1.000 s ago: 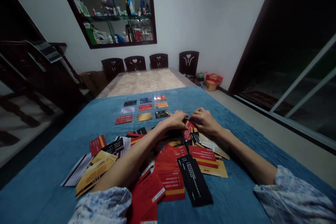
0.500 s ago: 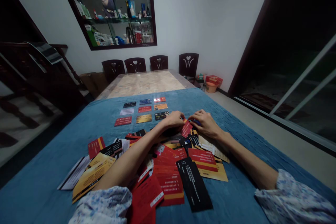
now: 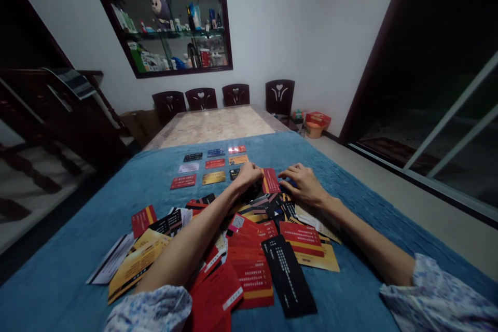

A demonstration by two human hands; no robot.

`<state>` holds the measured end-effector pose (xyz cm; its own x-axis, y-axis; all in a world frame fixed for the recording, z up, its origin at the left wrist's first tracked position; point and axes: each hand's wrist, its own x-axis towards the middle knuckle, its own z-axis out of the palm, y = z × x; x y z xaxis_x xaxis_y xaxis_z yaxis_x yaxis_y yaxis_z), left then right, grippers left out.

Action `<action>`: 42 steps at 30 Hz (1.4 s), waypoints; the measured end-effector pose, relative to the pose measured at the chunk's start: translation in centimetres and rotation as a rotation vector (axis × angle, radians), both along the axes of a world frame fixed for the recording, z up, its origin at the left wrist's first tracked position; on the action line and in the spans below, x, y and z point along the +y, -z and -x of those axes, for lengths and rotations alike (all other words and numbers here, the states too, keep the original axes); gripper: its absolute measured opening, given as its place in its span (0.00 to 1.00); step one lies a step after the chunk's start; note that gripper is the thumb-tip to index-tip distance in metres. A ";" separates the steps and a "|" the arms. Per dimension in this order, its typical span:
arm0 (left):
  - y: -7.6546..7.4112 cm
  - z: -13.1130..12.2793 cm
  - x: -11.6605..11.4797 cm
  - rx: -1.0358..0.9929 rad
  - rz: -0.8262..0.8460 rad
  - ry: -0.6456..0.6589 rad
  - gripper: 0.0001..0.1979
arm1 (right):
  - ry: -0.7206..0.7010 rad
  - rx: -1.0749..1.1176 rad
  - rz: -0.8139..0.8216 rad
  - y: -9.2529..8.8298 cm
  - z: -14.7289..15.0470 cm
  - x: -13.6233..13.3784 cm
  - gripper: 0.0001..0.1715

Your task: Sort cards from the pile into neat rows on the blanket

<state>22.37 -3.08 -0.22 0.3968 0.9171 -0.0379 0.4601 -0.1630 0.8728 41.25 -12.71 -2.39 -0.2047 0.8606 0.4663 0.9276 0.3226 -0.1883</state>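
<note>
Pinched in the fingers of my left hand (image 3: 248, 175) is a red card with a yellow stripe (image 3: 271, 181), held just above the far side of the card pile. My right hand (image 3: 304, 182) is to the right of that card, apart from it, fingers curled and thumb bent in. A dark blue patch shows between its thumb and fingers; what it is cannot be made out. Beyond my left hand, several cards lie in rows, among them a gold card (image 3: 213, 178) and a red card (image 3: 183, 181). My left hand partly covers a black card (image 3: 234, 173).
Under my forearms spreads a loose pile of red cards (image 3: 252, 275), black cards (image 3: 290, 277) and yellow cards (image 3: 140, 259). A blue cloth (image 3: 350, 207) covers the near part of the table. Chairs (image 3: 280, 96) stand at the far end.
My left hand has moved slightly left, drawing the red card away from my right hand. The card now stands more upright, its yellow stripe showing. My right hand has stayed nearly still.
</note>
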 end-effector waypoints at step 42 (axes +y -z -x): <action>-1.6 4.5 -5.4 0.420 -0.481 0.368 0.20 | -0.269 0.019 0.102 -1.3 1.8 -0.1 0.19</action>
